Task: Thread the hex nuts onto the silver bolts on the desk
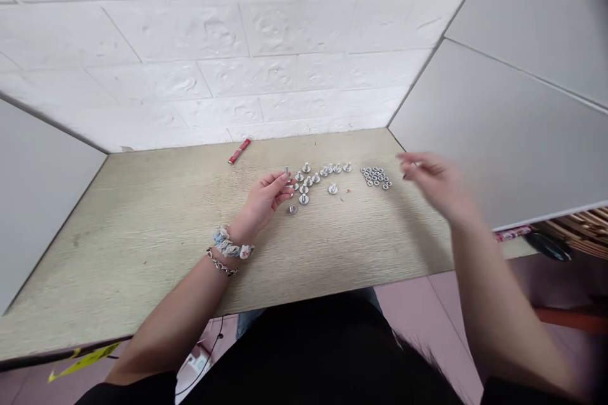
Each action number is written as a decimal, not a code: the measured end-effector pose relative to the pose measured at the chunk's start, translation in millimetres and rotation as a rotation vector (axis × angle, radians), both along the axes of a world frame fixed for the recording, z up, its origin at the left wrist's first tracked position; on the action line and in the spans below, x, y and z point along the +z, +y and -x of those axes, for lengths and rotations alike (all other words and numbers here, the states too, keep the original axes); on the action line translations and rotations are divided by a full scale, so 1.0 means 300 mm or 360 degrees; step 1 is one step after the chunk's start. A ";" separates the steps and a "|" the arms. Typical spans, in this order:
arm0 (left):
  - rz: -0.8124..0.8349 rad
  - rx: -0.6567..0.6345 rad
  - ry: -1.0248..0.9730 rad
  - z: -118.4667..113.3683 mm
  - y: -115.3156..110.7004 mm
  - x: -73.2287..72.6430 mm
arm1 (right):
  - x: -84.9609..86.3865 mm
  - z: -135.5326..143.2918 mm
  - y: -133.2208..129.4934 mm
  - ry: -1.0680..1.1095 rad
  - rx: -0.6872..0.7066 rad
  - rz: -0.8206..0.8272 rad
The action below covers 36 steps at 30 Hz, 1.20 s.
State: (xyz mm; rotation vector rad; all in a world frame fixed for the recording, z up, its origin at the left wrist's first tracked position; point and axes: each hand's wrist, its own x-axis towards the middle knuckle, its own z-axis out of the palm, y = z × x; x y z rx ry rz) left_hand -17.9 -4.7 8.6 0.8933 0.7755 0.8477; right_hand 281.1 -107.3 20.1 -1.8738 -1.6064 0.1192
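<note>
My left hand (pixel 266 197) is closed, with thumb and fingers pinching a silver bolt (pixel 286 170) whose threaded end points up. Close beside its fingertips, several silver bolts (pixel 308 181) with wide round heads stand shank up in a loose cluster. A single bolt (pixel 333 189) sits a little apart to the right. My right hand (pixel 434 186) is raised at the right, smeared by motion, its fingertips drawn together. Something small and dark shows at them, too blurred to name. Left of this hand, several hex nuts (pixel 375 175) lie packed together in rows on the table.
A red marker-like tube (pixel 239 151) lies near the white brick wall (pixel 275 31). Grey panels (pixel 513 120) close in the wooden table (pixel 156 228) on both sides. Beyond the right panel's lower edge is a woven item (pixel 591 228). A cable (pixel 209 357) hangs below the front edge.
</note>
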 end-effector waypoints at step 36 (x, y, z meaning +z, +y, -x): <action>-0.0954 0.0129 0.0960 0.005 -0.011 -0.026 | -0.045 0.489 0.302 0.0818 0.0719 -0.0208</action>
